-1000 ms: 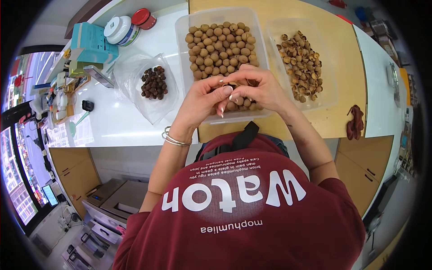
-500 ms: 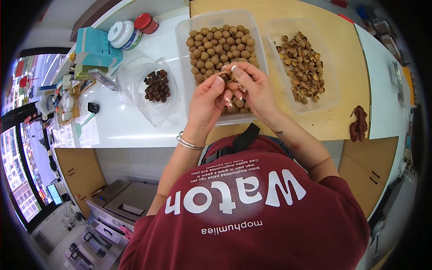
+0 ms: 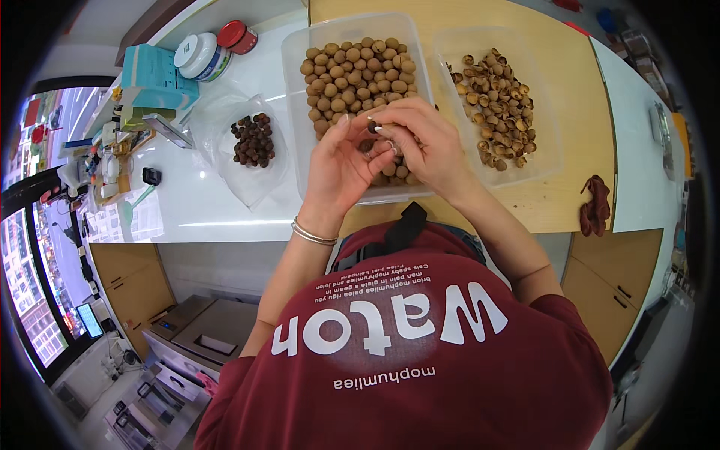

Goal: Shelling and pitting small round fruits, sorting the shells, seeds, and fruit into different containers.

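Above the near part of a clear plastic tub of round brown dried longans, my two hands meet. My left hand is cupped with its fingers curled, and a dark piece of longan shows against them. My right hand is closed in a pinch, its fingertips at a dark peeled longan. Fingers partly cover what lies between the hands. To the left, dark peeled longans lie in a clear plastic bag. On the right, a second clear tub holds cracked empty shells.
A white jar, a red-lidded jar and a blue box stand at the back left. A phone-like device leans near the bag. A dark red crumpled item lies by the table's right edge.
Both hands have shifted and turned around the longan. Pale shell showed between the fingertips before; the dark flesh now shows there. The whole view has moved slightly.
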Tool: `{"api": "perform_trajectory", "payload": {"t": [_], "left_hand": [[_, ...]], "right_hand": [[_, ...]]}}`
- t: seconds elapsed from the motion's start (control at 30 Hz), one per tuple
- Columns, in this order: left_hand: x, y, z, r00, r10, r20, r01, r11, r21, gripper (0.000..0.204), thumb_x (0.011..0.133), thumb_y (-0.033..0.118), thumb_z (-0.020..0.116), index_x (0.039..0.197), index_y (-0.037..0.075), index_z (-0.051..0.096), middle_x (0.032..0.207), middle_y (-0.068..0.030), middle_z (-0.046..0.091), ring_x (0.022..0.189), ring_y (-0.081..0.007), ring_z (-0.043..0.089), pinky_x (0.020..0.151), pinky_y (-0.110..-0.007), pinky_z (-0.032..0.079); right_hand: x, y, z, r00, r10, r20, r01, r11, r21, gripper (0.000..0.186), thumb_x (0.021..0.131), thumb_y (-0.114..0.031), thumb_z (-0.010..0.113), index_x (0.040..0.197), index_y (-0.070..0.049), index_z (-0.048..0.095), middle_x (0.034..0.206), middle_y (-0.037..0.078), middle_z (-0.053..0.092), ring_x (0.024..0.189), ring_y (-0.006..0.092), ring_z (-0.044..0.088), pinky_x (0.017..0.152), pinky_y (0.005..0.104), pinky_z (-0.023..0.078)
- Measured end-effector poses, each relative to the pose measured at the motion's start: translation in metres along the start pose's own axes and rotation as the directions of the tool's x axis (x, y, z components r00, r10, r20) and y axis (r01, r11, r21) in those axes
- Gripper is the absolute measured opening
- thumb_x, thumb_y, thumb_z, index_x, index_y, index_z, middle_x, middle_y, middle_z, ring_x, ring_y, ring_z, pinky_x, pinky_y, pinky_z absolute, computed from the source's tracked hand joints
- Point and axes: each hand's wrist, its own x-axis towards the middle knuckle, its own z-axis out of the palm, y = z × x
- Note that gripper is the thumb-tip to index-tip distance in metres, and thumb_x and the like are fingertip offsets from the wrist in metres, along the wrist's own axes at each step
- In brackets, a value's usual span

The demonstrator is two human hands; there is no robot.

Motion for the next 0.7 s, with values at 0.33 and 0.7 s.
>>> {"api": "perform_trajectory", "payload": {"t": [0.33, 0.7], "left_hand": [[-0.008, -0.002, -0.002, 0.984, 0.111, -0.14, -0.061, 0.944, 0.324, 0.036, 0.089, 0.014, 0.046, 0.121, -0.004, 0.042, 0.088, -0.0112, 0.057, 0.074, -0.0149, 0.058, 0.064, -0.024, 0.052], [-0.033, 0.014, -0.036, 0.991, -0.002, -0.136, 0.007, 0.999, 0.034, 0.029, 0.09, 0.029, 0.047, 0.092, 0.001, 0.055, 0.077, -0.0043, 0.054, 0.066, -0.0125, 0.052, 0.056, -0.022, 0.045]], "right_hand": [[0.013, 0.007, -0.055, 0.902, 0.382, -0.2, -0.365, 0.924, 0.118, 0.017, 0.083, -0.003, 0.05, 0.098, -0.004, 0.059, 0.09, 0.008, 0.058, 0.077, 0.0123, 0.057, 0.065, 0.0236, 0.045], [0.06, 0.048, 0.015, 0.784, 0.118, 0.61, 0.258, 0.831, -0.493, 0.012, 0.076, -0.015, 0.057, 0.087, -0.008, 0.058, 0.084, 0.007, 0.056, 0.082, 0.0247, 0.057, 0.067, 0.0365, 0.047]]}}
